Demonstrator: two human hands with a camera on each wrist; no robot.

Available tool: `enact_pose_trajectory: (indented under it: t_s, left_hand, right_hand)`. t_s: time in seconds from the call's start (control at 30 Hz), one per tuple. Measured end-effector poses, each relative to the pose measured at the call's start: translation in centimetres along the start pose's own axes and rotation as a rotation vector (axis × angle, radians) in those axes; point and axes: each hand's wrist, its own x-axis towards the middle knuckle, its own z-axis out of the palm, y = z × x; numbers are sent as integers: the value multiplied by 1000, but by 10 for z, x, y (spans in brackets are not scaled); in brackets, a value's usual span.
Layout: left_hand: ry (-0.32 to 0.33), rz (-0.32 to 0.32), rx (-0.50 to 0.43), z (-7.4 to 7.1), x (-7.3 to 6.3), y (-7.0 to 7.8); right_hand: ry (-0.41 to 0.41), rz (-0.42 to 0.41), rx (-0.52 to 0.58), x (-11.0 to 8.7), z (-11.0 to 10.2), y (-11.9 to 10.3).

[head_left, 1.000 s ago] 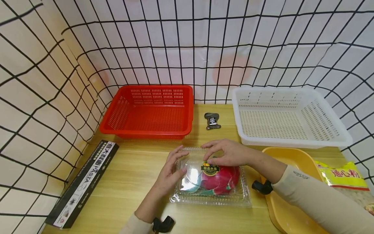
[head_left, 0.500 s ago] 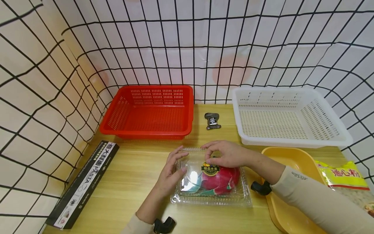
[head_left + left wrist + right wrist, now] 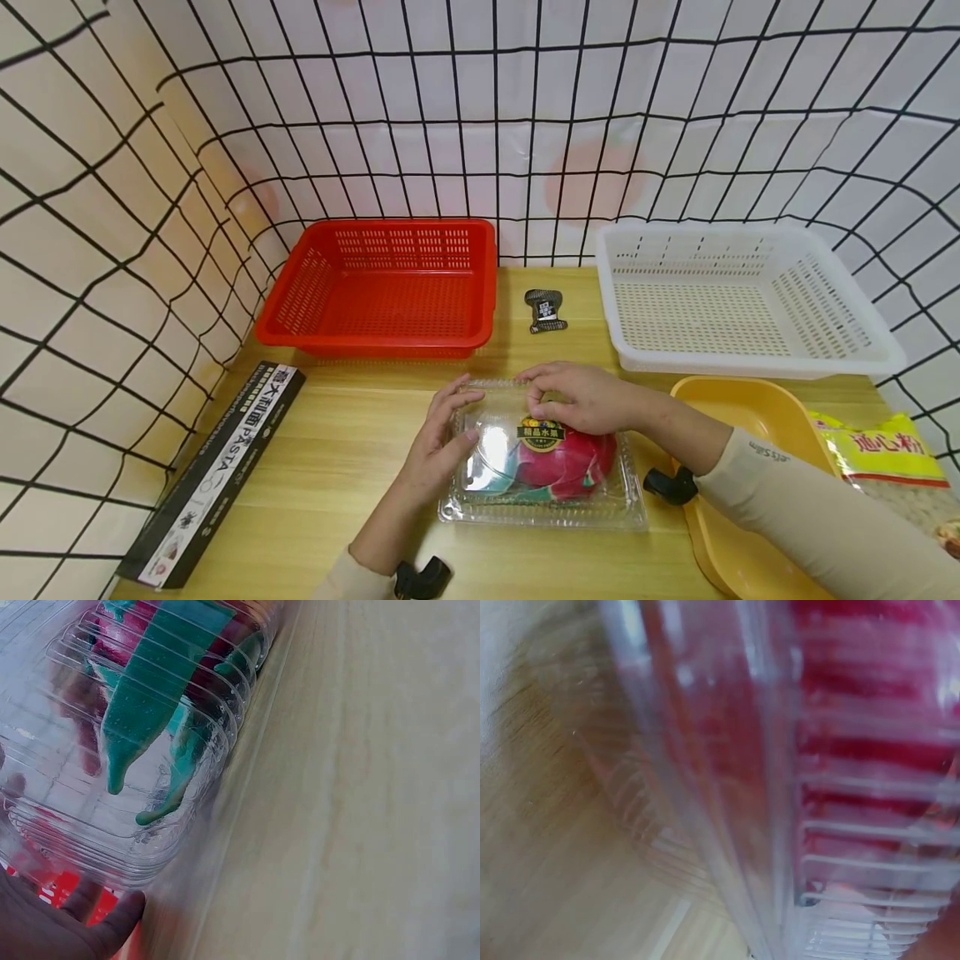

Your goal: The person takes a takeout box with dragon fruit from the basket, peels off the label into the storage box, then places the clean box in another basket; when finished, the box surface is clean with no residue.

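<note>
A clear plastic clamshell fruit box [image 3: 480, 508] stands on the table in the head view, its lid down. Through the lid shows a pink dragon fruit [image 3: 558, 462] with green scales. A black-and-gold label [image 3: 540, 435] lies on the lid. My left hand [image 3: 435, 446] rests along the box's left side, fingers fairly straight at the far corner, thumb on the lid. My right hand [image 3: 577, 396] is over the lid, fingers bent, with thumb and index close together beside the label; whether they pinch anything is unclear. The left wrist view shows the box wall [image 3: 180, 817] beyond my fingers.
A red basket [image 3: 397, 312] and a white basket [image 3: 705, 317] stand at the back, with a small dark packet [image 3: 545, 311] between them. A pasta box [image 3: 213, 471] lies left. On the right are a yellow tray [image 3: 731, 533] and a yellow-topped bag [image 3: 885, 454].
My right hand has drawn slightly back from the label with its fingers more bent, uncovering the label's top. The box has shifted very slightly; my left hand stays about where it was.
</note>
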Motion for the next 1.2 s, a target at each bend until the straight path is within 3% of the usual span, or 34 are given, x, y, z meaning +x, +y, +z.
enact_pose_trajectory:
  t_s: [0.33,1.2]
  left_hand:
    - [6,43,-4,1,0,-3]
    - [-4,38,-7,0,-1,-2]
  right_hand:
    - [-28,-35,21,-2,-2,3]
    - [-29,-54,150,-4,-3,9]
